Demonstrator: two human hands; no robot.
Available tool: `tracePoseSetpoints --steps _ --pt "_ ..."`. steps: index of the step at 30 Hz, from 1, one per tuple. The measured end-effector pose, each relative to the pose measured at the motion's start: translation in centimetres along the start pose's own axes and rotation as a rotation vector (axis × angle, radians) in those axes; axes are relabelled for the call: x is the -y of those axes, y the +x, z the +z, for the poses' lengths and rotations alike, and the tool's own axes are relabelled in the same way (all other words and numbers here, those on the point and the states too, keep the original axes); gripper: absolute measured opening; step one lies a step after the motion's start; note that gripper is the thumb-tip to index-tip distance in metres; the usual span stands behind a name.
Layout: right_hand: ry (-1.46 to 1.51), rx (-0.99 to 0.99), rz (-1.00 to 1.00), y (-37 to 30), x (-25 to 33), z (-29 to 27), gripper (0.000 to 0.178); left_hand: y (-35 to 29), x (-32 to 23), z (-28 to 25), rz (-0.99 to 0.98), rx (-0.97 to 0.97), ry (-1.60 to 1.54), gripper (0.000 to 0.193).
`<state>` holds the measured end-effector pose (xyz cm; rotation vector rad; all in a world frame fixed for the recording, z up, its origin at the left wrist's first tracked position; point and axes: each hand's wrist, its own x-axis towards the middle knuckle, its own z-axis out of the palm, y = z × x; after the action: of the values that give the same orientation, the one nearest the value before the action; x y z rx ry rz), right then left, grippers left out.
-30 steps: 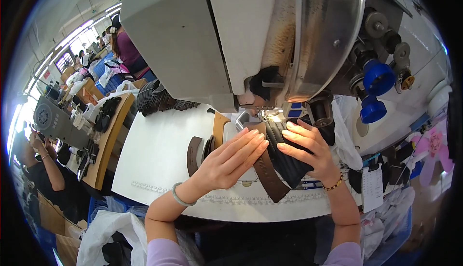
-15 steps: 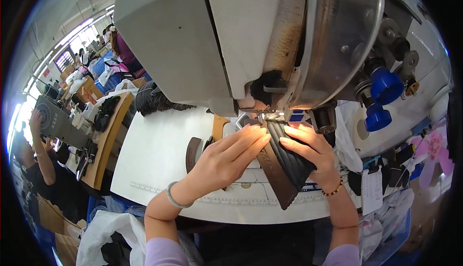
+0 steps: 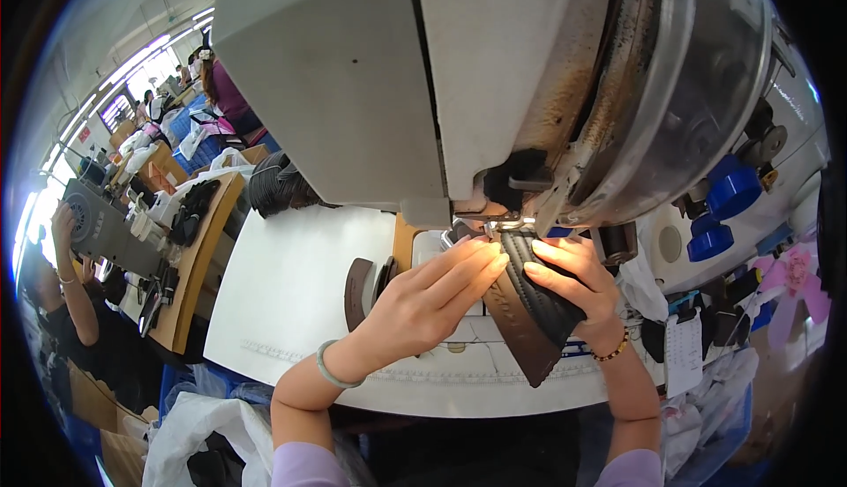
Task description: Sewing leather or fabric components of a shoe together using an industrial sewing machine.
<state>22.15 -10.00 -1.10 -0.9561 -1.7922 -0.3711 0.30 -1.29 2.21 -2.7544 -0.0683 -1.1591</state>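
A black padded leather piece (image 3: pixel 549 315) with stitched ridges lies against a dark brown leather strip (image 3: pixel 522 321); their far ends are under the needle area of a grey sewing machine (image 3: pixel 353 81). My left hand (image 3: pixel 423 297), fingers straight and close together, presses its fingertips on the brown strip's left edge near the lit presser foot. On the black piece's right side, my right hand (image 3: pixel 584 284) grips with its fingers on top; its thumb is hidden. The strip's pointed near end hangs toward the table's front edge.
On the white table (image 3: pixel 282 284) lie a curved brown leather piece (image 3: pixel 357 295) and a bundle of black strips (image 3: pixel 281 185). Blue knobs (image 3: pixel 732 189) stick out at the machine's right. A white bag (image 3: pixel 207 425) sits below left; another person (image 3: pixel 84 328) works at the left.
The machine head appears shifted and larger in view, as my viewpoint has moved slightly. Both hands stay on the leather, with little change in grip.
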Motion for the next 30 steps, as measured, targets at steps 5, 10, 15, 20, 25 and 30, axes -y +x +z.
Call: tracePoseSetpoints --steps 5,10,15,20,25,30 --pt "0.049 0.059 0.037 -0.1 -0.1 0.0 0.039 -0.2 0.2 0.0 -0.013 -0.011 -0.007 0.053" --pt "0.057 0.111 0.025 0.0 -0.6 -0.4 0.039 -0.4 0.3 0.1 -0.052 -0.005 0.007 0.053" --pt "0.038 0.084 -0.001 -0.5 -1.2 0.0 0.038 -0.2 0.4 0.5 -0.075 -0.034 -0.025 0.05" --pt "0.023 0.073 -0.036 -0.3 -1.2 -0.2 0.04 -0.4 0.0 0.5 -0.059 -0.083 0.047 0.047" --pt "-0.081 0.14 -0.091 0.0 -1.1 -1.7 0.046 0.2 -1.1 0.4 -0.084 -0.076 0.097 0.045" --pt "-0.262 0.051 -0.427 0.0 0.7 -1.0 0.027 -0.6 -0.5 0.9 -0.237 -0.243 -0.053 0.039"
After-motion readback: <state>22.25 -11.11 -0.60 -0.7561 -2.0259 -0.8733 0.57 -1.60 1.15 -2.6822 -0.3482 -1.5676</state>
